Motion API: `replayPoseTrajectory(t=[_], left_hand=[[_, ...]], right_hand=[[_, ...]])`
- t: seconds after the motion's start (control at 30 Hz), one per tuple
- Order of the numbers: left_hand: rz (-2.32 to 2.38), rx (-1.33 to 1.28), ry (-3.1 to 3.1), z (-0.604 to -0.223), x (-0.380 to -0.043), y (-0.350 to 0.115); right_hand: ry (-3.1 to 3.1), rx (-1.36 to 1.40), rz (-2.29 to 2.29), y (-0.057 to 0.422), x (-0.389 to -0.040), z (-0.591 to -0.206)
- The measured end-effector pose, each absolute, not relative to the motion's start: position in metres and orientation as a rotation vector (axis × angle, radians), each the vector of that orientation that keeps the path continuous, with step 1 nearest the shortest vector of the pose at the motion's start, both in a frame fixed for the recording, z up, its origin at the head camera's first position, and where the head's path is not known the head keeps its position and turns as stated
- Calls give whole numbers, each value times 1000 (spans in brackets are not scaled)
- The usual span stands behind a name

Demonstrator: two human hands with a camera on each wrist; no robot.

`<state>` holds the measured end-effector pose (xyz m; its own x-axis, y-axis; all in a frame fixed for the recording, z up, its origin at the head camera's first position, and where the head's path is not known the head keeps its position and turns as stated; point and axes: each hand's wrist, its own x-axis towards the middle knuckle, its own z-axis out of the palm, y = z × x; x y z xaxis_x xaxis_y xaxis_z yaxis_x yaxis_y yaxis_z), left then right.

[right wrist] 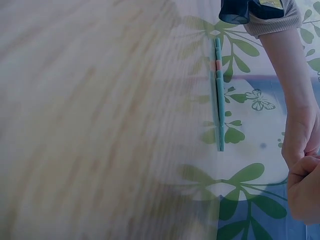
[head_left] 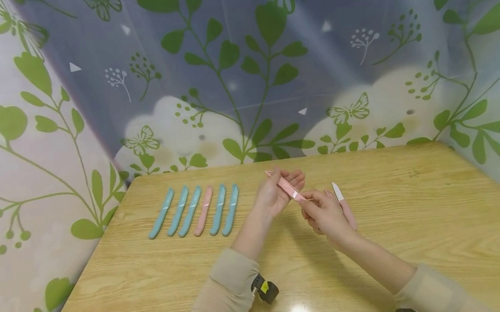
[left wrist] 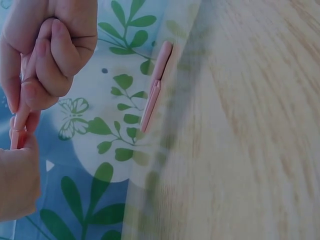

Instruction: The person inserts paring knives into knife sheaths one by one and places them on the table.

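Both hands meet on one pink knife (head_left: 286,186) above the table. My left hand (head_left: 274,195) grips its pink sheath between thumb and palm side, the fingers fairly straight. My right hand (head_left: 325,213) pinches the handle end with curled fingers. A small white patch shows where sheath and handle meet; whether it is bare blade I cannot tell. Beside the right hand lies an uncovered knife (head_left: 345,207) with a white blade and pink handle, and a pink sheath (left wrist: 151,107) next to it, partly hidden in the head view. In the right wrist view both hands are cut off by the edge.
A row of sheathed knives lies on the left of the wooden table (head_left: 123,283): several teal knives (head_left: 162,214) and a pink one (head_left: 203,211) among them. A leaf-patterned cloth (head_left: 244,78) hangs behind and at the sides. Dark straps with cameras (head_left: 266,288) sit on the wrists.
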<state>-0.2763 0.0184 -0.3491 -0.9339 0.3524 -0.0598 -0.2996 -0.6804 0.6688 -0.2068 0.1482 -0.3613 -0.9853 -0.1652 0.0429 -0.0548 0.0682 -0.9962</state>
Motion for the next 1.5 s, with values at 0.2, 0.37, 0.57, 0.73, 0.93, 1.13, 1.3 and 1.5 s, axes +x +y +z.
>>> replayPoseTrajectory(t=[0.2, 0.37, 0.57, 0.73, 0.93, 1.13, 1.3, 1.5], left_hand=[[2586, 100, 1020, -352, -275, 20], [2561, 91, 1057, -353, -277, 19], [2304, 33, 1655, -354, -274, 18], [1909, 128, 2180, -354, -265, 11], [1642, 258, 2394, -349, -257, 5], [1474, 280, 2588, -341, -250, 7], [1449, 304, 2690, -338, -251, 3], [1201, 403, 2858, -341, -266, -20]], right_hand=[[2230, -193, -2073, 148, -206, -362], [2256, -209, -2037, 149, -206, -363], [2395, -281, -1868, 151, -210, -364], [2532, -393, -1679, 154, -212, -366], [2702, -492, -1474, 155, -218, -369], [2791, -544, -1375, 148, -219, -368], [2807, -551, -1278, 146, -217, -366], [2774, -584, -1229, 155, -213, -366]])
